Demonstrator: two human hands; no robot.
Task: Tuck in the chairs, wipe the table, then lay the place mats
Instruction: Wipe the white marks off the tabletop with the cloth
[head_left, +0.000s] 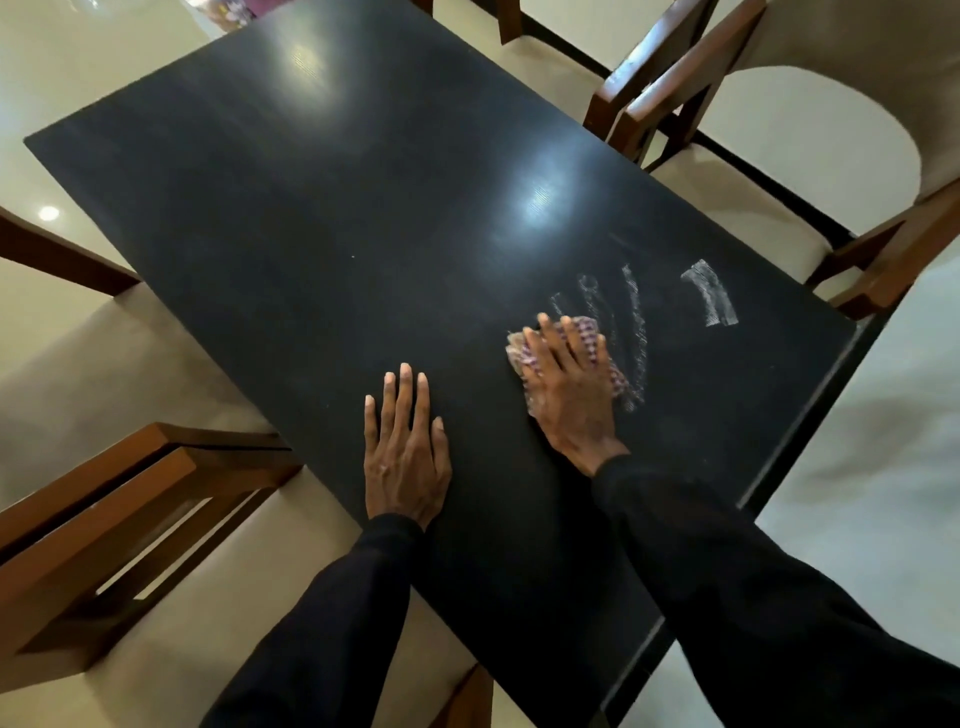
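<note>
Wiping is under way: the right hand (569, 387) presses a checked cloth (587, 332) flat on the dark rectangular table (311, 208) beside white chalky smears (709, 293), the left hand (405, 447) rests open and empty, the wooden cream-cushioned chairs (831, 171) seem tucked, and no mats are visible.

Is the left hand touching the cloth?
Apart. The head view shows bare table between the left hand and the cloth under the right hand.

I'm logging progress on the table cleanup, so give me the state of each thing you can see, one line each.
table: partly wiped, no place mats on it
white marks: not yet wiped off
checked cloth: pressed flat under the right hand
right hand: palm down on the cloth
left hand: flat on the table, empty
chairs: seats partly under the table
</note>
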